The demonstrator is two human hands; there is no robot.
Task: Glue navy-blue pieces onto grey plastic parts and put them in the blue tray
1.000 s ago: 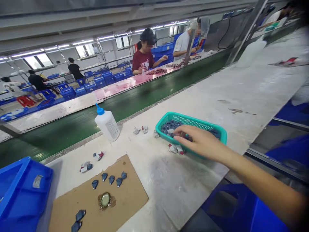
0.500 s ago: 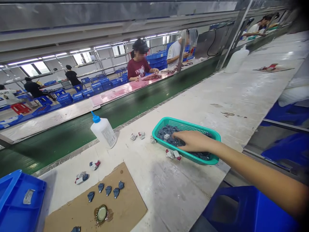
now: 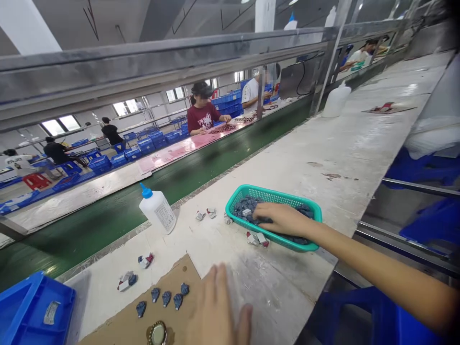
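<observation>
My right hand [image 3: 282, 219] is down in a green mesh basket [image 3: 316, 211] filled with small dark grey-blue plastic pieces [image 3: 247, 203]. Its thumb stands apart from the fingers, whose tips touch the pieces and are partly hidden among them. My left hand [image 3: 217, 311], blurred by motion, is low in the view with fingers stretched out and nothing seen in it. It is over the right edge of a brown cardboard sheet [image 3: 125, 326]. Several dark fist-shaped pieces [image 3: 166, 298] and a bottle cap [image 3: 157, 333] lie on that cardboard.
A white squeeze bottle [image 3: 158, 211] with a blue tip stands behind the cardboard. Small grey-and-red parts [image 3: 257, 238] lie around the basket and near the bottle. A blue bin [image 3: 36, 306] sits at left. Beyond the green conveyor belt [image 3: 201, 163], co-workers [image 3: 203, 112] sit at another bench.
My left hand has come into view from below, over the cardboard's right side. My right hand stays in the basket, its fingers slightly shifted. The camera view has tilted up somewhat.
</observation>
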